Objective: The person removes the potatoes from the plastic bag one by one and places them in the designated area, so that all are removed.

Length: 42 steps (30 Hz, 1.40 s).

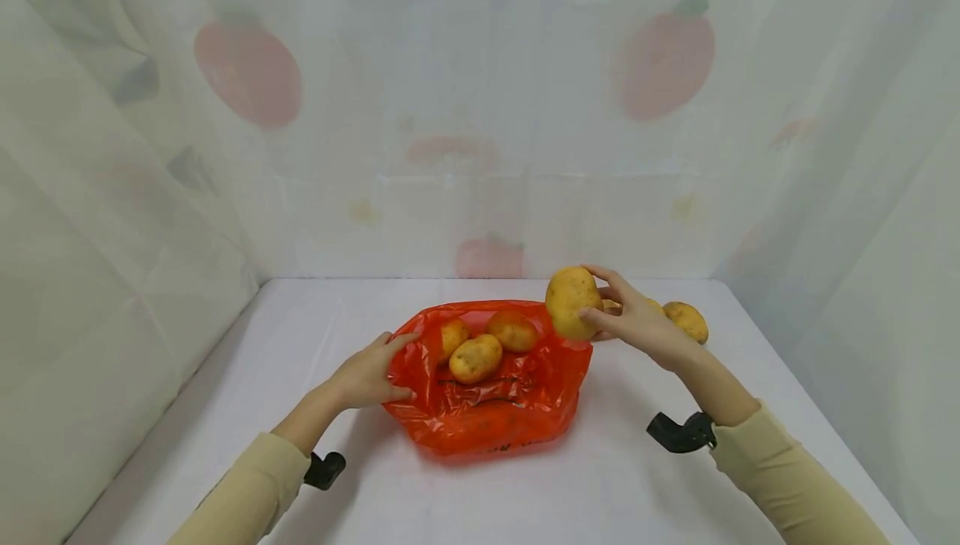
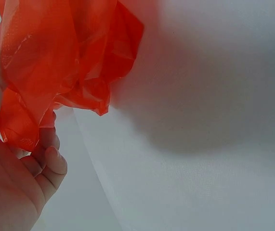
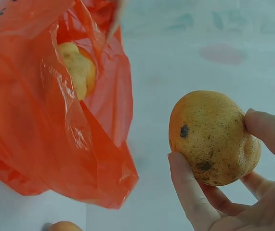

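Observation:
A red plastic bag point(image 1: 517, 412) lies on the table with its mouth spread, and several potatoes point(image 1: 477, 359) show inside. My left hand point(image 1: 369, 374) grips the bag's left edge; in the left wrist view the thin plastic point(image 2: 55, 53) runs between thumb and curled fingers. To the right of the mouth and raised above the table, my right hand point(image 1: 637, 320) holds a large yellow potato point(image 1: 572, 302) between thumb and fingers. Dark spots mark this potato point(image 3: 214, 137) in the right wrist view, where it is apart from the bag point(image 3: 31, 110).
Behind my right hand, more potatoes point(image 1: 686, 322) lie at the back right of the white table point(image 1: 600, 487), partly hidden by the hand. A pale curtain point(image 1: 480, 112) with fruit prints stands along the back and sides.

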{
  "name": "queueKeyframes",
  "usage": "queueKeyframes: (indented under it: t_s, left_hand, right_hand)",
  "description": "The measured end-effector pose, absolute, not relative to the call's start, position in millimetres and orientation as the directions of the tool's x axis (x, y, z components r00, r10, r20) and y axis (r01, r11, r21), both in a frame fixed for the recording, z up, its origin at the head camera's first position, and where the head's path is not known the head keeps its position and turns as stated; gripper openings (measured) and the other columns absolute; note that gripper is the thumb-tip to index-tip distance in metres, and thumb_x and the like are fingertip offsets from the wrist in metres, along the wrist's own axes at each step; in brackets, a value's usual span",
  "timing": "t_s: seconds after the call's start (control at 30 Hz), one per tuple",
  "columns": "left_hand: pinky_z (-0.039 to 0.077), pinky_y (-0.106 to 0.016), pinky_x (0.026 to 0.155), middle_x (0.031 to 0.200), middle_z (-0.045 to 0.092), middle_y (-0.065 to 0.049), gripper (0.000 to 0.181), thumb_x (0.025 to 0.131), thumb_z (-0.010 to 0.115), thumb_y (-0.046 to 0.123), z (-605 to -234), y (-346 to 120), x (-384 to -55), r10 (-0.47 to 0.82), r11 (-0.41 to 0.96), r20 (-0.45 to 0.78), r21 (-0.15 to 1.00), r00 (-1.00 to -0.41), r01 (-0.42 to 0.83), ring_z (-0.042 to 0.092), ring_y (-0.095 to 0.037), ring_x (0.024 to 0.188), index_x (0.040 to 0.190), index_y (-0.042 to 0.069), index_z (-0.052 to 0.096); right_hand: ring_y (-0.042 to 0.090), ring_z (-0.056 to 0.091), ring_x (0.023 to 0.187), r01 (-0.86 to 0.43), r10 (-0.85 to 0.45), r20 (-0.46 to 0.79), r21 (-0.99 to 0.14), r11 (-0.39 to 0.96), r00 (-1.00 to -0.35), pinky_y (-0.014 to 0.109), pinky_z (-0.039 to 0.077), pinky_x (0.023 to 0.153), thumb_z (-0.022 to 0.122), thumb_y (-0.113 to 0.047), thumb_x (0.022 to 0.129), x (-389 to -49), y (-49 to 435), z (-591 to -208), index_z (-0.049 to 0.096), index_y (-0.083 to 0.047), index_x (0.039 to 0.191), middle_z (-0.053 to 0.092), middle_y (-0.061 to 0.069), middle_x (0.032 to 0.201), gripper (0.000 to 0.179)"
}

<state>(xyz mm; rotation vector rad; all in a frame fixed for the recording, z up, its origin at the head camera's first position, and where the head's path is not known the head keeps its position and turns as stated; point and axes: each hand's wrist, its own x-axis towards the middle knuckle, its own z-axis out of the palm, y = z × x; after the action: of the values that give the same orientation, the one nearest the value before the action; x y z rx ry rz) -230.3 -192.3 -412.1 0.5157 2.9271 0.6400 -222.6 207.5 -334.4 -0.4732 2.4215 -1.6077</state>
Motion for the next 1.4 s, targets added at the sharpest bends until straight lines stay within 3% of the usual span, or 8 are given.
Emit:
queueKeyframes:
  t_s: [0.17, 0.4, 0.67, 0.97, 1.27, 1.4]
  left_hand:
    - [0.044, -0.056, 0.088, 0.138, 0.034, -0.026, 0.088, 0.066, 0.081, 0.033, -412.3, -191.3, -230.3, 0.344, 0.854, -0.024, 0.424, -0.939, 0.302, 0.049, -0.041, 0.114, 0.141, 0.021, 0.036]
    - [0.045, -0.056, 0.088, 0.136, 0.037, -0.024, 0.089, 0.066, 0.081, 0.033, -411.6, -190.7, -230.0, 0.344, 0.854, -0.022, 0.424, -0.939, 0.302, 0.051, -0.039, 0.111, 0.141, 0.022, 0.036]
    - [0.049, -0.051, 0.084, 0.126, 0.044, -0.014, 0.087, 0.066, 0.082, 0.033, -412.3, -191.3, -230.4, 0.338, 0.859, -0.018, 0.413, -0.941, 0.301, 0.055, -0.029, 0.101, 0.141, 0.024, 0.037]
    - [0.047, -0.053, 0.085, 0.131, 0.041, -0.020, 0.088, 0.066, 0.081, 0.033, -412.2, -192.2, -230.7, 0.340, 0.858, -0.013, 0.414, -0.940, 0.305, 0.055, -0.034, 0.104, 0.141, 0.022, 0.037]
    - [0.043, -0.058, 0.088, 0.140, 0.033, -0.026, 0.088, 0.067, 0.081, 0.033, -411.3, -192.1, -231.1, 0.341, 0.857, -0.032, 0.422, -0.940, 0.296, 0.048, -0.043, 0.116, 0.141, 0.022, 0.036]
    - [0.043, -0.058, 0.089, 0.141, 0.031, -0.026, 0.088, 0.067, 0.081, 0.034, -411.5, -191.9, -230.9, 0.338, 0.857, -0.039, 0.426, -0.940, 0.291, 0.046, -0.044, 0.117, 0.142, 0.022, 0.035]
  right_hand:
    - [0.032, 0.056, 0.105, -0.155, -0.346, 0.032, -0.930, 0.334, -0.938, 0.038, 0.053, 0.080, 0.062, -0.031, 0.088, -225.2, 216.9, -337.0, 0.018, -0.024, 0.146, 0.033, 0.024, 0.135, 0.073]
    - [0.033, 0.054, 0.106, -0.119, -0.304, 0.014, -0.937, 0.330, -0.952, 0.048, 0.047, 0.089, 0.060, -0.033, 0.089, -228.0, 230.4, -343.5, 0.015, -0.023, 0.147, 0.032, 0.024, 0.135, 0.074]
    - [0.031, 0.054, 0.105, -0.093, -0.266, 0.009, -0.948, 0.305, -0.964, 0.042, 0.050, 0.086, 0.058, -0.031, 0.091, -232.6, 242.3, -357.0, 0.010, -0.019, 0.148, 0.029, 0.027, 0.135, 0.076]
    - [0.033, 0.054, 0.104, -0.081, -0.246, 0.000, -0.946, 0.315, -0.969, 0.039, 0.052, 0.082, 0.057, -0.031, 0.091, -238.4, 252.0, -373.1, 0.007, -0.012, 0.148, 0.028, 0.031, 0.134, 0.078]
    - [0.043, 0.044, 0.116, -0.029, -0.239, -0.055, -0.942, 0.335, -0.969, 0.046, 0.050, 0.083, 0.059, -0.033, 0.090, -242.9, 258.4, -393.0, 0.007, -0.011, 0.148, 0.018, 0.034, 0.138, 0.081]
    - [0.040, 0.046, 0.113, -0.016, -0.250, -0.075, -0.938, 0.346, -0.965, 0.047, 0.051, 0.082, 0.059, -0.031, 0.090, -243.4, 259.9, -401.6, 0.009, -0.010, 0.148, 0.021, 0.033, 0.136, 0.080]
